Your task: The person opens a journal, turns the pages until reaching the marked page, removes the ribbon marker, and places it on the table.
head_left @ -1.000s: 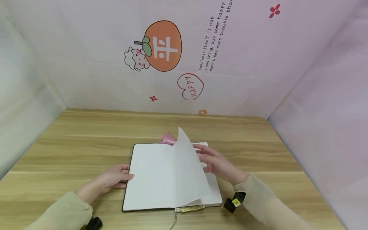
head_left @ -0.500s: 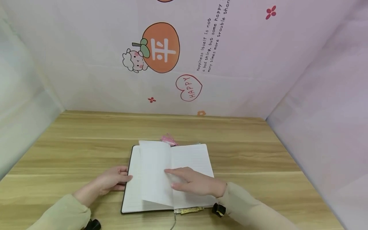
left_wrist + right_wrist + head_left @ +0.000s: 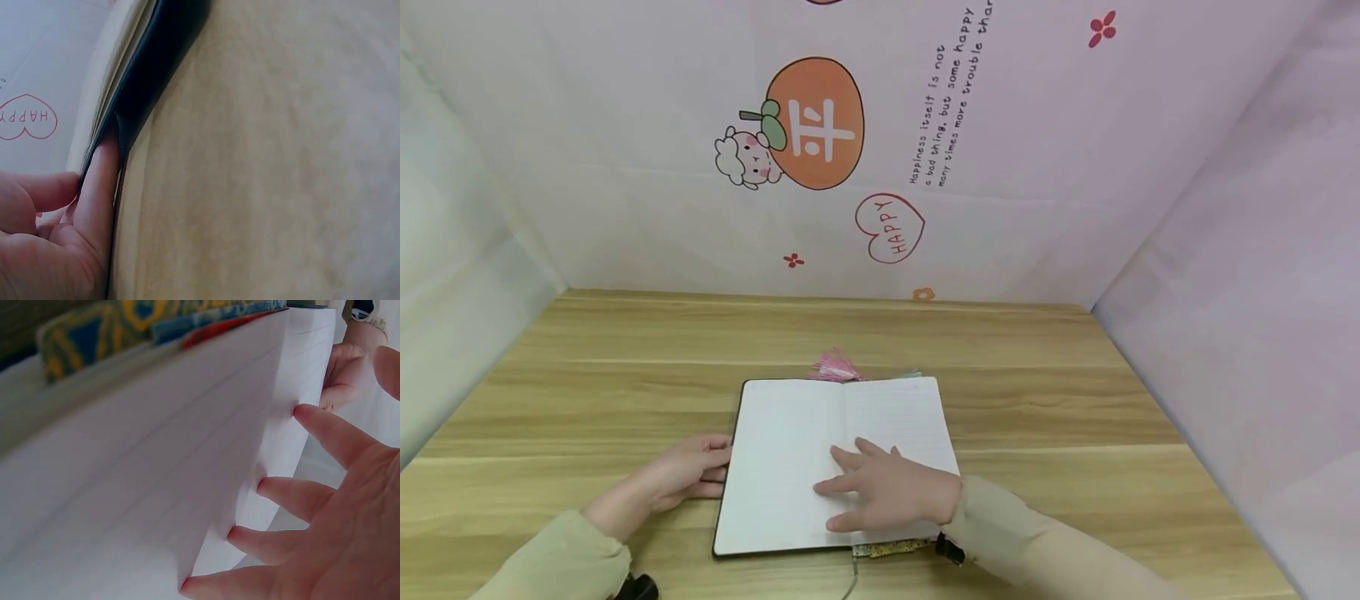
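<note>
An open notebook (image 3: 778, 433) with a black cover and pale lined pages lies on the wooden table. At its left edge my left hand (image 3: 688, 472) pinches the cover. In the left wrist view, the thumb is at the cover's edge and a finger (image 3: 100, 187) is tucked beneath it. My right hand (image 3: 895, 490) is over the page fold with its fingers spread. Straight fingertips (image 3: 265, 484) press on the paper along the fold in the right wrist view. That hand hides part of the right page.
A pink tassel (image 3: 835, 367) and a bluish one (image 3: 912, 374) stick out at the notebook's far edge. Patterned yellow strips (image 3: 895, 547) and a thin grey ribbon (image 3: 854, 571) show at the near edge. Printed fabric (image 3: 1000, 242) walls in the wooden table (image 3: 1037, 392).
A lifted page has swung from right to left and now lies flat. My right hand has moved left and down onto the fold, fingers spreading. My left hand stays at the left edge.
</note>
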A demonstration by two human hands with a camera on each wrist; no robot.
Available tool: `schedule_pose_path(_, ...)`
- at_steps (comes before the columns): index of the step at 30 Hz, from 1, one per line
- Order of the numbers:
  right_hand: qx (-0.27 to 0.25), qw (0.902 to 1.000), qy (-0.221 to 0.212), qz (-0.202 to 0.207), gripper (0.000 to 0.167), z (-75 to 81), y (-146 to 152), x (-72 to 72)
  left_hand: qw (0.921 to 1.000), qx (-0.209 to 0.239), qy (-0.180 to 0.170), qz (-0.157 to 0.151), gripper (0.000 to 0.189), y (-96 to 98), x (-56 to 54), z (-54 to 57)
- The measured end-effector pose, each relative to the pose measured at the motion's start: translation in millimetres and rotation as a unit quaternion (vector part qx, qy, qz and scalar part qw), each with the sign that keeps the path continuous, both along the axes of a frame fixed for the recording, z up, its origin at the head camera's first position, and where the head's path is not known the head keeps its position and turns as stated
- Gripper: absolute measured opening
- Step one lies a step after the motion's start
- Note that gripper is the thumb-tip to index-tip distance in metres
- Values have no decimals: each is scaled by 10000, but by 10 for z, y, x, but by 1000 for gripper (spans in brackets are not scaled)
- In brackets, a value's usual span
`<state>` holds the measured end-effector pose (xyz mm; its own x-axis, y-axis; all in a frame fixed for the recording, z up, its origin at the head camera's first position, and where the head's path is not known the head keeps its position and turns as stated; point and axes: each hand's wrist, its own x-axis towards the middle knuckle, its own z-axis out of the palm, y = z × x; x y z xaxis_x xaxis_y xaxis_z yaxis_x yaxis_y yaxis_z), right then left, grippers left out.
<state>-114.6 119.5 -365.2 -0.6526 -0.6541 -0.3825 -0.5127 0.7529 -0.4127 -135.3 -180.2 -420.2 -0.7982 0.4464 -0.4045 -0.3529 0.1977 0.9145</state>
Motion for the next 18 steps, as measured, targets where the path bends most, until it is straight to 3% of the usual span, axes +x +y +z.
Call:
schedule_pose_path(4, 276, 9992, 212, 185, 50, 3, -24, 0, 9999, -16, -106, 123, 55, 6, -10, -3)
schedule_pose_path(10, 446, 9966, 566, 404, 53, 26, -44, 4, 10000, -93, -6, -4, 38, 33, -24, 31)
schedule_pose_path(13, 432, 9969, 520, 407, 53, 42, -34, -4, 9998, -155, 76, -49, 36, 41, -18, 53)
schedule_pose_path(18, 122, 9985, 169, 509, 51, 62, 22, -105, 9988, -450, 74, 181, 54, 50, 14, 74)
